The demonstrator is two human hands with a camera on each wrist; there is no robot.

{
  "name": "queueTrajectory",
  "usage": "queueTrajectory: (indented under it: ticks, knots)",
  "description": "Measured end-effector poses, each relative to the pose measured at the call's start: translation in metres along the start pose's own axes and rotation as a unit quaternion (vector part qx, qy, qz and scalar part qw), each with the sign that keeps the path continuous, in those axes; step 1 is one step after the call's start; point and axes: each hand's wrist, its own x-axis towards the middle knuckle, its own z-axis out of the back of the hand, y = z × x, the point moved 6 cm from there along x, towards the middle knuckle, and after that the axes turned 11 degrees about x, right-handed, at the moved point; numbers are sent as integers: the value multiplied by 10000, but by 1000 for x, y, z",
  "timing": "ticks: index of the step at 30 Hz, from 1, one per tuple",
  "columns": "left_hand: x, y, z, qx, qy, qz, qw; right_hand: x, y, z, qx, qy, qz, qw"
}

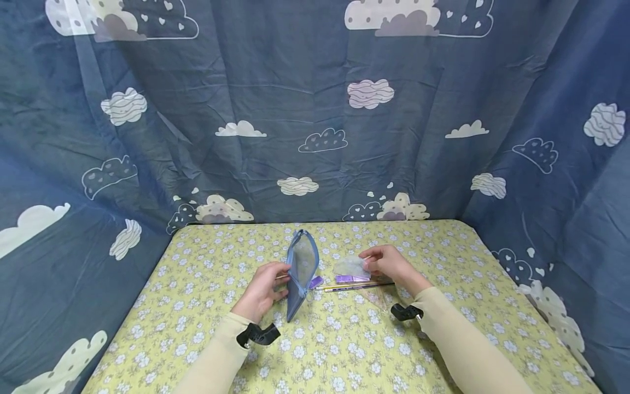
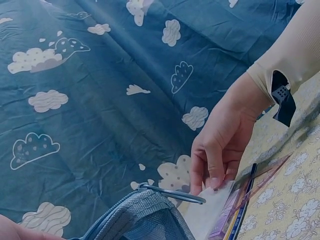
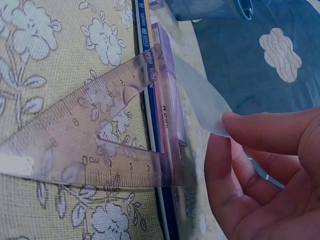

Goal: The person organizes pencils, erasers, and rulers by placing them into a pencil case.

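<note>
My left hand [image 1: 267, 287] grips the left side of a blue zippered pencil pouch [image 1: 297, 295], which stands with its mouth unzipped. The metal zipper pull [image 2: 175, 192] shows in the left wrist view. My right hand [image 1: 391, 265] pinches a translucent half-round protractor [image 3: 200, 97] between thumb and fingers; no markings on it can be read. Below the protractor lie a purple-and-white box [image 1: 344, 279] and pencils [image 1: 339, 287], one yellow and one dark blue. A clear triangular set square [image 3: 70, 127] lies partly across the pencils. The pouch's inside is only partly visible.
A small purple piece [image 1: 316, 282] lies just right of the pouch, partly hidden by it. The table [image 1: 197, 328] has a yellow floral cloth. Dark blue cloud-patterned curtains [image 1: 275, 109] hang behind it and on both sides.
</note>
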Motion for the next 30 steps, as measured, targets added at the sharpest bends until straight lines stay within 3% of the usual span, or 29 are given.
queueTrajectory:
  ticks: [11,30]
  knots:
    - [-2,0,2,9,-26,-1,10000,-5,1,-2,215,-45,-181,9996]
    - [-2,0,2,15,80,37,10000,-16,4,-1,765,-121,-140,9969]
